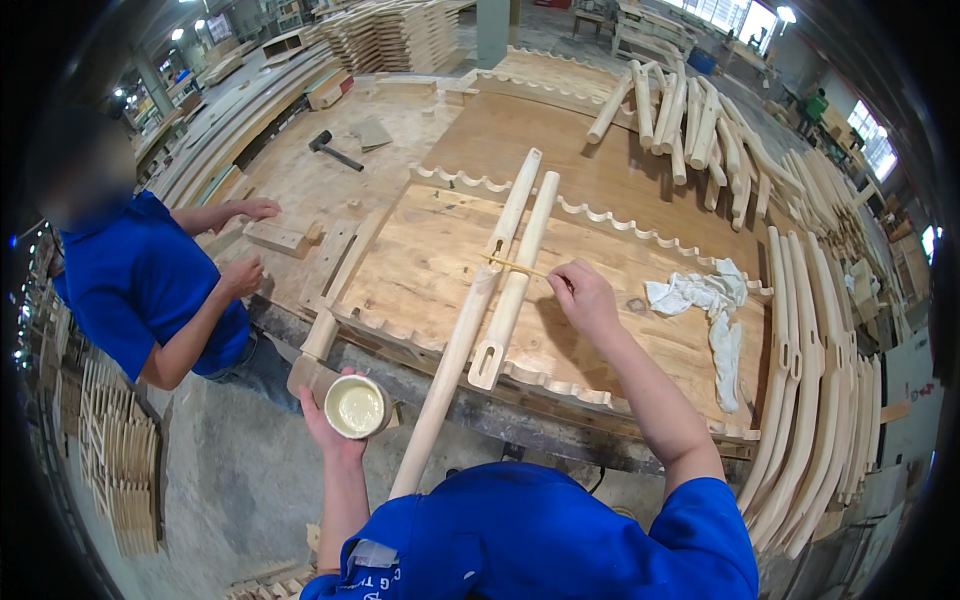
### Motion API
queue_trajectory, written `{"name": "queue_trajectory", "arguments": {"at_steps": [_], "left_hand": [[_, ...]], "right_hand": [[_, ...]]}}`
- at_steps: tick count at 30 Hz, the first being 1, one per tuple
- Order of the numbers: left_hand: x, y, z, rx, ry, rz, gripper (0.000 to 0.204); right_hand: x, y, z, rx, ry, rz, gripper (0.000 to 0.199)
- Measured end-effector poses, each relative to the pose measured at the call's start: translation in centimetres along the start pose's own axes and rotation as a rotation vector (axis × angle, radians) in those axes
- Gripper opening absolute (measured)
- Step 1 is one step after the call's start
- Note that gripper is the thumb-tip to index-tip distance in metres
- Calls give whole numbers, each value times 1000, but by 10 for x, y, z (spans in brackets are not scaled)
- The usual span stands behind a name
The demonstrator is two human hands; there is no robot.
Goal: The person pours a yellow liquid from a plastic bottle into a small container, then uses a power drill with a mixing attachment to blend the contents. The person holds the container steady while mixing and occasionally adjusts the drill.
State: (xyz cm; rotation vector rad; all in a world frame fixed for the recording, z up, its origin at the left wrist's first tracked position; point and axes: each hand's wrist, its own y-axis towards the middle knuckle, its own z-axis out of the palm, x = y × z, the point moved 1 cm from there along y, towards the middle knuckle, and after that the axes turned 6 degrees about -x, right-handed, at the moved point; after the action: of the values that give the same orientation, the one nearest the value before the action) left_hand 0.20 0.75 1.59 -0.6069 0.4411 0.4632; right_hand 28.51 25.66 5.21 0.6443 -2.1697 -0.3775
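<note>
My left hand (332, 432) is wrapped round a round cup (384, 410) with pale yellowish liquid in it, off the near edge of the bench. Between the fingers of my right hand (585, 295) is a thin stick (525, 268). It reaches left over two long wooden pieces, its tip at the slot of the left one. The left wooden piece (455, 355) runs from the bench toward my body. Beside it lies the right wooden piece (528, 245), shorter in view, with an oblong slot at its near end. Both rest across scalloped wooden strips (640, 228).
A crumpled white cloth (700, 292) lies on the bench at right. Curved wooden parts (805, 370) stand along the right, with more piled (690, 125) at the far side. A co-worker in blue (150, 285) stands at left, near a black mallet (335, 150) and a wooden block (277, 238).
</note>
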Motion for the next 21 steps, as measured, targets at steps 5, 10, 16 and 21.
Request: {"name": "queue_trajectory", "arguments": {"at_steps": [5,10,16,21], "left_hand": [[1,7,47,-59,77,26,73],[-3,11,80,55,76,323,53],[-29,-1,71,264,146,752,58],[-30,-4,60,436,246,869,65]], "right_hand": [[32,-5,-5,214,260,153,22],[101,-23,-11,520,444,164,23],[155,-56,-20,543,273,139,25],[181,-68,-16,520,89,23,23]]}}
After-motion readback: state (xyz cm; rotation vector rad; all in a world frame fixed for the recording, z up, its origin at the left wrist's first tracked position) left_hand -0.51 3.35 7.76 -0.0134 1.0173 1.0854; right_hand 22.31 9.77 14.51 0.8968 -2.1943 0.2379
